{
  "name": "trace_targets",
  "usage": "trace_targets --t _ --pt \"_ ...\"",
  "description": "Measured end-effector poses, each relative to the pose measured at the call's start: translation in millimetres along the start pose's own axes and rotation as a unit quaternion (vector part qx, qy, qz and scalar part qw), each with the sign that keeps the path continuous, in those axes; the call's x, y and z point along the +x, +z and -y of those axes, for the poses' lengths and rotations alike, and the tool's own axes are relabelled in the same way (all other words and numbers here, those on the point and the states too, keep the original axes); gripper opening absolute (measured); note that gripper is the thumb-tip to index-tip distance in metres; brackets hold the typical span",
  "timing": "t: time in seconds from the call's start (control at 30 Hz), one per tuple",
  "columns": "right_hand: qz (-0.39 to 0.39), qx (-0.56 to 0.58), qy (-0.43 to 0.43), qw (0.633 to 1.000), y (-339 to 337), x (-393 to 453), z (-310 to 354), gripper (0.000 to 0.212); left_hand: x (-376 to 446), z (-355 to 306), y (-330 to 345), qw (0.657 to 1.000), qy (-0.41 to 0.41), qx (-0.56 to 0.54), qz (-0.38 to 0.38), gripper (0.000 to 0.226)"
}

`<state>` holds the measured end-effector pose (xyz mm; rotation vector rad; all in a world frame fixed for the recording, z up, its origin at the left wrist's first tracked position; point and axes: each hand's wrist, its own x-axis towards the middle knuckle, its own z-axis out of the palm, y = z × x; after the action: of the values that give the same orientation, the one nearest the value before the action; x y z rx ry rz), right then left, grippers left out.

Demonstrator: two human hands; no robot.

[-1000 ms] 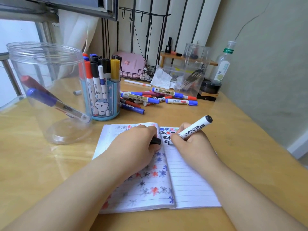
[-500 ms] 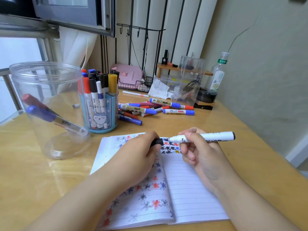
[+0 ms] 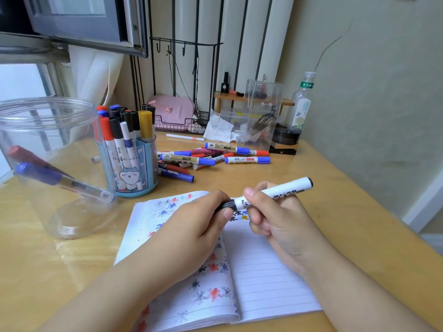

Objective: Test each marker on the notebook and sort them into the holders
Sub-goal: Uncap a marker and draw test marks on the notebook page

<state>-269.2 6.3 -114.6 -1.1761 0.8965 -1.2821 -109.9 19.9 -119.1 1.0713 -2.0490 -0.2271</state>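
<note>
An open lined notebook (image 3: pixel 268 279) lies on the desk, its pages dotted with red, blue and black star marks. Above it my right hand (image 3: pixel 280 219) grips a white marker (image 3: pixel 282 191) by its barrel, held nearly level. My left hand (image 3: pixel 191 233) pinches the marker's black cap (image 3: pixel 226 204), which sits on the marker's tip. A blue holder (image 3: pixel 143 173) with a cat picture stands full of markers behind the notebook. To the left, a clear plastic jar (image 3: pixel 48 144) holds a red and a blue marker. Loose markers (image 3: pixel 208 156) lie in a pile behind.
A clear acrylic organiser (image 3: pixel 261 116), a bottle (image 3: pixel 300 109), a small wooden shelf (image 3: pixel 230 95), crumpled tissue (image 3: pixel 219 129) and a pink box in a wire basket (image 3: pixel 172 111) line the back of the wooden desk (image 3: pixel 347 200). The wall stands close on the right.
The marker's tip left the page and the barrel swung level. The black cap in my left hand has met the tip and now sits on it.
</note>
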Motion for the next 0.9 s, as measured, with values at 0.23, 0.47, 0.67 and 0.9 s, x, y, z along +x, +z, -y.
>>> trace_targets --t 0.23,0.47,0.67,0.9 --pt "0.046 0.082 0.032 0.995 6 -6 -1 0.025 1 3 -5 0.996 0.038 0.084 -0.011 0.014" --pt "0.018 -0.022 0.01 1.0 4 -2 -4 0.019 0 4 3 0.994 0.041 0.105 -0.013 0.019" --pt "-0.059 -0.232 -0.019 0.971 -3 -1 23 0.018 2 -6 0 0.991 0.005 0.122 -0.052 0.034" --pt "-0.16 -0.381 -0.093 0.906 -70 -89 98 0.013 1 -75 -2 0.991 0.088 0.104 -0.002 0.028"
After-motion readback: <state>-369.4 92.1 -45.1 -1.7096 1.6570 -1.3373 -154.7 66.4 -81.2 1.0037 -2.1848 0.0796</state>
